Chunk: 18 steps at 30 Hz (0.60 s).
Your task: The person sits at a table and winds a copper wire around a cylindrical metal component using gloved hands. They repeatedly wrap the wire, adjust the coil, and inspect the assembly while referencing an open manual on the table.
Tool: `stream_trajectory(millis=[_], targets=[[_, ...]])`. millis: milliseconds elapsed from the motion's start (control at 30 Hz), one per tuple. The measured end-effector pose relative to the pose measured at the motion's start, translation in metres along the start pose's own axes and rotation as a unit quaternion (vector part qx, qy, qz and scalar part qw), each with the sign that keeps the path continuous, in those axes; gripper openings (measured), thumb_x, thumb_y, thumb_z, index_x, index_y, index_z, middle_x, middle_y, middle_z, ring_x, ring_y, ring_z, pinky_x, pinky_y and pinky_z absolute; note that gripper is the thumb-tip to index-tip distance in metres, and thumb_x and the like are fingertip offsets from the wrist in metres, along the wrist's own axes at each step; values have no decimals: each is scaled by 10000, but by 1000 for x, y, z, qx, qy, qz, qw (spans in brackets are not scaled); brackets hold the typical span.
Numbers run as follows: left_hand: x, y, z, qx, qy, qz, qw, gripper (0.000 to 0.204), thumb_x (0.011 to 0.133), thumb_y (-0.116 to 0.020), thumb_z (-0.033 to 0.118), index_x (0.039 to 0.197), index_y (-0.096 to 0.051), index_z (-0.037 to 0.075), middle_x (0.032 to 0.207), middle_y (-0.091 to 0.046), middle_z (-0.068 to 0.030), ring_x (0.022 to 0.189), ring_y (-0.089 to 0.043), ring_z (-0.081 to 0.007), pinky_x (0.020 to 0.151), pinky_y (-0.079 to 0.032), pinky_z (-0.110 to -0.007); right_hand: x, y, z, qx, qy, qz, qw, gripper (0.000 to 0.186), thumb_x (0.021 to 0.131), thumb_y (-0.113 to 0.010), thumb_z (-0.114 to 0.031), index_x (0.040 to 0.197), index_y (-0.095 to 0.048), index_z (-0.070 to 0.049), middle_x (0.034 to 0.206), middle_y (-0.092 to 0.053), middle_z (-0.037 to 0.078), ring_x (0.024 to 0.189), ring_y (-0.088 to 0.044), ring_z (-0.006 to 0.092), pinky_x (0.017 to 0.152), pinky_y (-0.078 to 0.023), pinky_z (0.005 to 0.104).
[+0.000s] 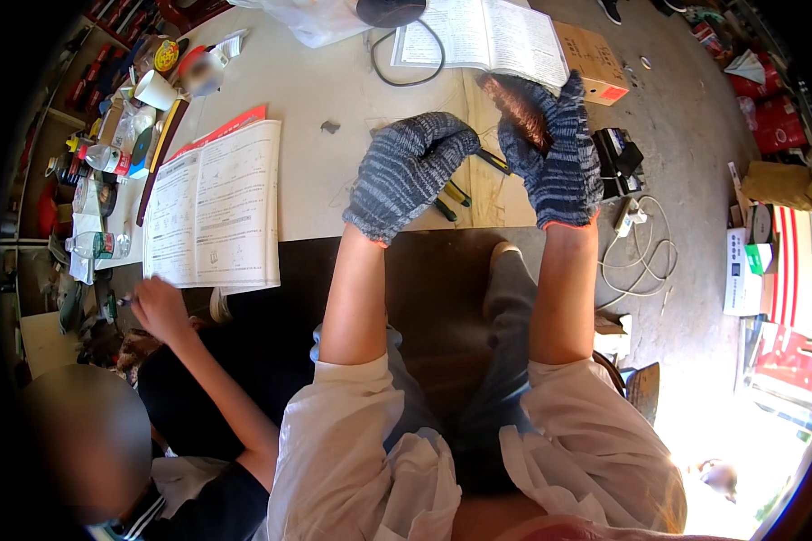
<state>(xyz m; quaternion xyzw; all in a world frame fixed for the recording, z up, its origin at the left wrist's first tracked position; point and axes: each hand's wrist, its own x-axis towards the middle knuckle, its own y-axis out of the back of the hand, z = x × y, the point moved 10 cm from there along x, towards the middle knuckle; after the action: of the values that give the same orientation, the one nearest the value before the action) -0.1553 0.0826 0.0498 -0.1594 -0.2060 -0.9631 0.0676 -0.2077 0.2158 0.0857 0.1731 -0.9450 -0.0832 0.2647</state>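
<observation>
Both my hands wear grey-and-black knitted gloves with orange cuffs. My right hand (559,158) holds a bundle of fine copper wire (521,110) against its palm, above the table's right side. The bundle slants up past the fingers, near an open book. To its left, my left hand (409,171) is closed, thumb and fingers drawn together; whatever may be between them is hidden. Pliers with black-and-yellow handles (457,194) lie on the table between my hands, partly covered by the left glove.
A pale table (325,81) carries an open book (487,36), another book (216,207), a cardboard box (591,63) and a cup (156,90). Bottles stand at left. Another person's hand (161,311) holds a pen nearby. A white cable (641,261) lies on the floor at right.
</observation>
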Motion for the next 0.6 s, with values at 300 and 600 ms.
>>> stream_trajectory(millis=[300,600], targets=[[1,7,8,25,-41,47,998,164,851,-583,86,977,-662,16,874,-661,-77,709,-598,-124,650,-480,-253,-2,-12,28,243,-148,-16,958,240,830,-593,-68,1068,-609,-41,877,-634,20,666,-552,88,574,-455,215],[1,11,10,91,-36,66,993,151,832,-601,85,945,-660,4,875,-659,-116,770,-622,-183,704,-485,-283,-7,-19,47,350,-232,28,907,315,883,-575,-293,1000,-620,-4,856,-635,59,693,-575,101,551,-437,191]])
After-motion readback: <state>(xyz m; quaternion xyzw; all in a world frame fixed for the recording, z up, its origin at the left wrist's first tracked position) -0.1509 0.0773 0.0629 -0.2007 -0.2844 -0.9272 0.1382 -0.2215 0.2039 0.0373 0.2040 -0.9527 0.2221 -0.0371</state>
